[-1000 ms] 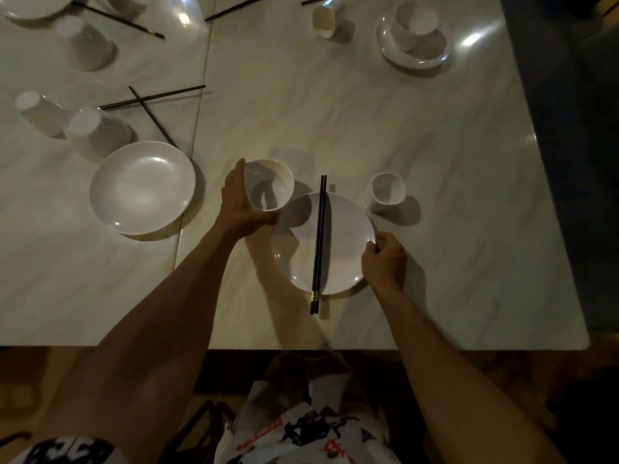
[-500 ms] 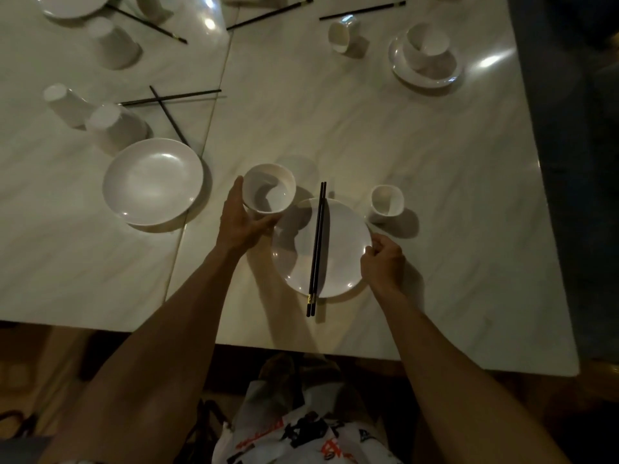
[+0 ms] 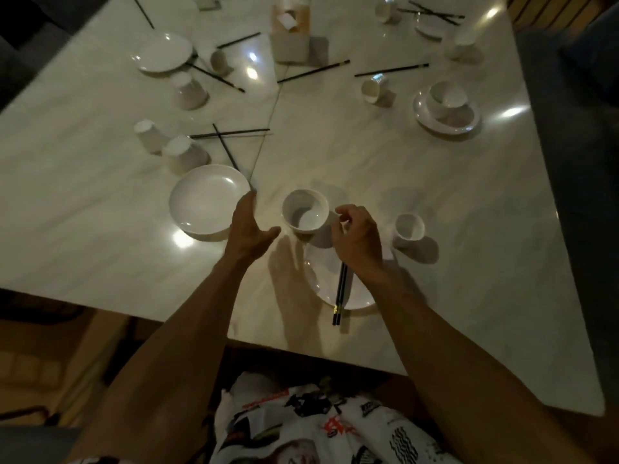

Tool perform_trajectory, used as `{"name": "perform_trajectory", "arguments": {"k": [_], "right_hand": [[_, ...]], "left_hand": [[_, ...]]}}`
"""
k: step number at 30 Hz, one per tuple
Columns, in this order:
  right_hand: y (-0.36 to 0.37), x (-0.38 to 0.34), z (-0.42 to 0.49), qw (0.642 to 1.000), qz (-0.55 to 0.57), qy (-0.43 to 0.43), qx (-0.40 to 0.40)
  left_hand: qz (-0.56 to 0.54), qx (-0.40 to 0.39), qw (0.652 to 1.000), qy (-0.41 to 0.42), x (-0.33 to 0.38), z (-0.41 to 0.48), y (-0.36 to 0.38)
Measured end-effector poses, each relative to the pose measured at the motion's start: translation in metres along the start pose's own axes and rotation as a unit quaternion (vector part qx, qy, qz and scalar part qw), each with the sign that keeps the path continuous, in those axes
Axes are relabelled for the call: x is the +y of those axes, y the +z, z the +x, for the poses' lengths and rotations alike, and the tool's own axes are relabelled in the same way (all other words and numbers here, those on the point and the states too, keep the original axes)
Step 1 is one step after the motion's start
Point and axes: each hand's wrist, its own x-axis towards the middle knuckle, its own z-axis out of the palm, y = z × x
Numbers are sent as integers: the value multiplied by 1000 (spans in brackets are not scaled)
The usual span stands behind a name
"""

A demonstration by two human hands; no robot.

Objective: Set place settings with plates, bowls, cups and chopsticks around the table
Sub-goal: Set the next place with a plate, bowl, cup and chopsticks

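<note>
A white bowl (image 3: 304, 212) stands upright at the far-left rim of a white plate (image 3: 320, 283). Black chopsticks (image 3: 340, 293) lie across that plate, their near ends poking over its front rim. My right hand (image 3: 356, 239) hovers over the plate and covers the chopsticks' far half. Its fingertips are pinched beside the bowl's right rim, and what they grip is hidden. My left hand (image 3: 249, 226) is open with fingers apart, just left of the bowl and not touching it. A small white cup (image 3: 409, 226) stands right of the plate.
A second empty plate (image 3: 207, 199) lies left of my left hand, with two upturned cups (image 3: 186, 154) and crossed chopsticks (image 3: 231, 133) behind it. Farther off are a bowl on a plate (image 3: 447, 98), a tipped cup (image 3: 371, 90), loose chopsticks and a box (image 3: 291, 45). The table edge (image 3: 301, 346) is near me.
My left hand has let go of the bowl and drawn back to the left, open. My right hand left the plate's right rim and now sits over the plate beside the bowl.
</note>
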Motion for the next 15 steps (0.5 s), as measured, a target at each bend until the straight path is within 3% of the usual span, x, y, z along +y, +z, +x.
{"name": "perform_trajectory", "arguments": {"k": [9, 12, 15], "right_hand": [[92, -94, 27, 996, -43, -38, -70], [131, -110, 34, 995, -55, 17, -82], [171, -115, 34, 990, -53, 102, -79]], "left_hand": [[-13, 39, 999, -24, -89, 32, -115], [-15, 19, 1000, -10, -130, 46, -150], [-6, 2, 999, -46, -172, 60, -181]]}}
